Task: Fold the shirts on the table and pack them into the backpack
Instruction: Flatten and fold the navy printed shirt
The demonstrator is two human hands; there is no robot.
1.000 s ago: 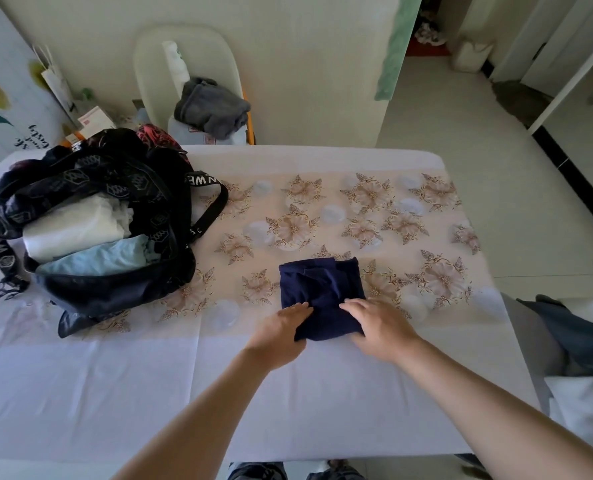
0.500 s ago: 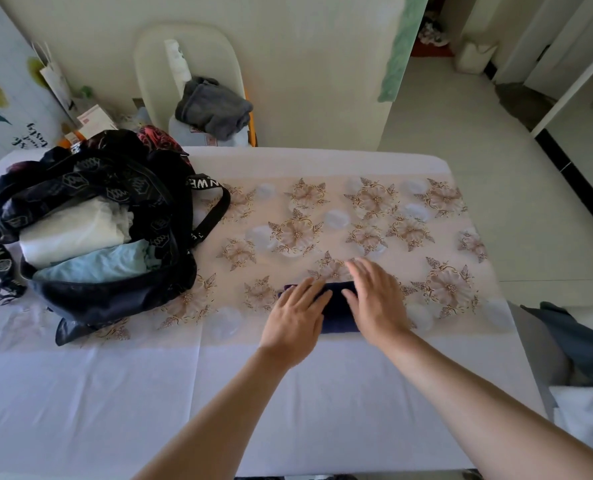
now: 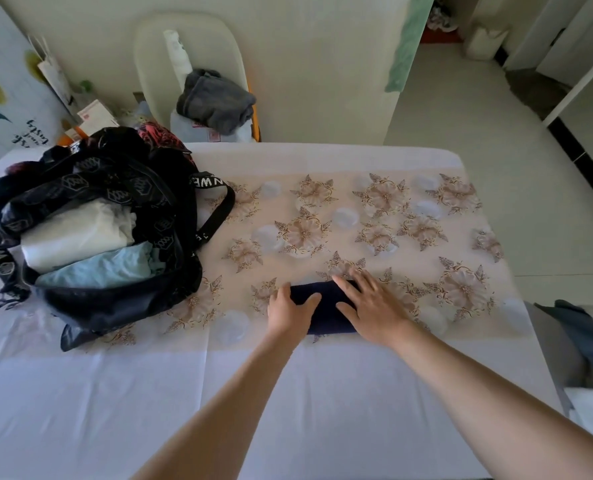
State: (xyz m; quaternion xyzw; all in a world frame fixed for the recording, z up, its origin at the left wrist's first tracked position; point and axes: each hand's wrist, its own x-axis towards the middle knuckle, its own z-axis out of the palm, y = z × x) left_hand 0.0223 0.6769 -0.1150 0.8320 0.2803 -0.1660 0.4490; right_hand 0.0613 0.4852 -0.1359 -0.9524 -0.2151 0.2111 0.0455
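A navy shirt (image 3: 326, 308), folded into a small packet, lies on the flowered tablecloth (image 3: 374, 220) near the table's middle. My left hand (image 3: 290, 313) is at the packet's left end, thumb on top and fingers curled round that edge. My right hand (image 3: 373, 304) lies flat on the packet's right part, fingers spread. The black backpack (image 3: 115, 299) stands open at the left of the table. Inside it are a folded white shirt (image 3: 77, 233) and a folded light blue shirt (image 3: 104, 268).
A pale chair (image 3: 187, 57) with a grey garment (image 3: 215, 102) stands behind the table's far edge. Boxes and papers (image 3: 91, 116) are piled at the back left. Dark cloth (image 3: 582, 330) lies on furniture at the right edge. White sheet (image 3: 149, 403) covers the table's near side.
The navy shirt was folded in half away from me, from a square into a narrow packet. Then my left hand slid to its left end while my right hand stayed on top.
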